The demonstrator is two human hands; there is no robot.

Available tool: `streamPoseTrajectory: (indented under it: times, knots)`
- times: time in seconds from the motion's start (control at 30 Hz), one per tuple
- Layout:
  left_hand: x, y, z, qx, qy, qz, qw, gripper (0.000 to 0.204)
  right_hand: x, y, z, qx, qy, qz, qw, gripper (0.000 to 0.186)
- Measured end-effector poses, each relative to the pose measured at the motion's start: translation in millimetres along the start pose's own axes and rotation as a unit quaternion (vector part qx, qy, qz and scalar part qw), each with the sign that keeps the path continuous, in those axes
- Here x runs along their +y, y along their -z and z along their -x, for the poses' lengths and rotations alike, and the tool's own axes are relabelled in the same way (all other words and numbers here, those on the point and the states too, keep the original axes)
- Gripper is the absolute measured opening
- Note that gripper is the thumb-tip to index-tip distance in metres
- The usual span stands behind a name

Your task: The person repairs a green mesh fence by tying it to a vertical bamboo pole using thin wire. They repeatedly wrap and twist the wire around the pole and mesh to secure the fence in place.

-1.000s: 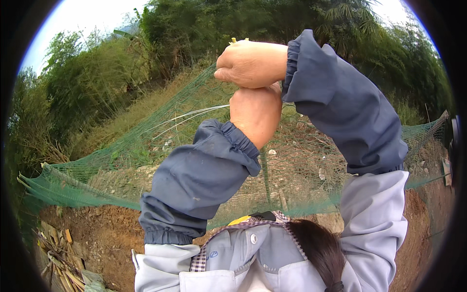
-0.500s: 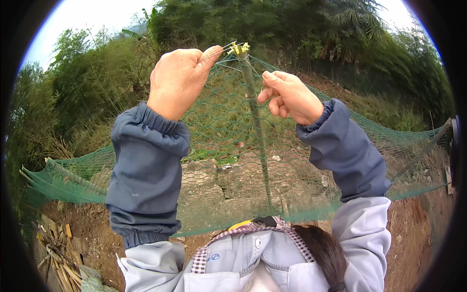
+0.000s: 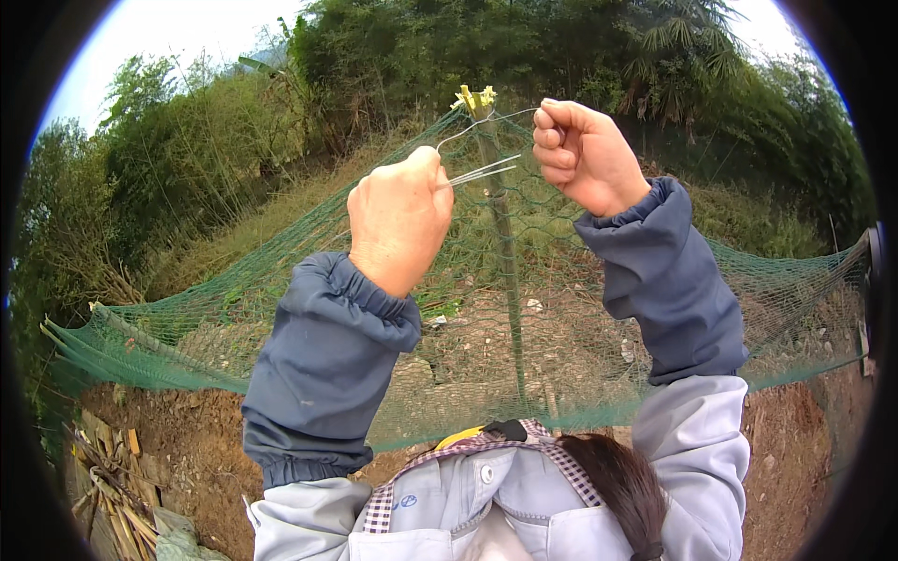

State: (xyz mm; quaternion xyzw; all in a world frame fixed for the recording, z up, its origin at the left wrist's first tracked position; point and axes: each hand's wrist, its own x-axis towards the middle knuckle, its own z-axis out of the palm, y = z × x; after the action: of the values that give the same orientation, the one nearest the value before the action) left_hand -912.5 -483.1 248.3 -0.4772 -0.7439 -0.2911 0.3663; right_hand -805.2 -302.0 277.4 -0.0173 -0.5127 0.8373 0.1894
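My left hand [image 3: 402,213] is closed on thin wires [image 3: 485,172], whose loose ends stick out to the right past the thumb. A single wire strand [image 3: 456,137] rises from this fist, crosses the stake just below its top, and runs to my right hand [image 3: 587,154]. There my right fingers pinch its end, up and to the right of the stake. The upright wooden stake [image 3: 499,201] has a frayed, yellowish top. Green netting [image 3: 449,280] is draped from the stake's upper end and slopes down to both sides. Whether the strand loops behind the stake is unclear.
A pile of cut sticks [image 3: 117,505] lies on bare soil [image 3: 201,439] at the lower left, beside crumpled sheeting [image 3: 182,538]. Another post [image 3: 875,271] holds the net at the far right. Grass, shrubs and trees [image 3: 524,47] rise behind.
My left hand has moved down and right, away from the stake's top. My right hand has risen and turned, drawing the wire strand out to the right.
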Motion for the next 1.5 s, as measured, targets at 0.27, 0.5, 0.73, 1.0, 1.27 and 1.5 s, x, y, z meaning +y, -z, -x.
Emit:
streamPoseTrajectory:
  times: [0.27, 0.5, 0.73, 1.0, 1.27, 1.5]
  knots:
    - [51.3, -42.7, 26.2, -0.017, -0.08, 0.024, 0.996, 0.004, 4.3, -77.7, -19.5, -0.13, 0.374, 0.739, 0.545, 0.014]
    - [43.3, -28.5, 37.7, -0.057, -0.062, 0.035, 0.996, 0.018, -27.7, -53.3, -10.3, -0.082, 0.21, 0.718, 0.658, 0.044]
    - [-5.0, 51.5, 12.2, 0.019, 0.092, 0.25, 0.964, 0.021, 6.9, -2.2, 18.2, 0.026, 0.097, 0.461, 0.882, 0.037]
    - [-14.8, 2.2, -11.8, -0.157, 0.208, 0.335, 0.906, 0.043, 49.1, 16.1, 27.6, -0.045, -0.056, 0.17, 0.983, 0.018]
    - [7.8, -27.4, 16.5, -0.021, -0.038, 0.057, 0.997, 0.02, -24.2, 16.2, 8.6, -0.052, -0.017, -0.052, 0.997, 0.014]
    - [41.3, -50.8, 24.0, -0.04, -0.088, 0.066, 0.993, 0.008, -2.9, -96.4, -20.0, -0.183, 0.155, 0.723, 0.648, 0.022]
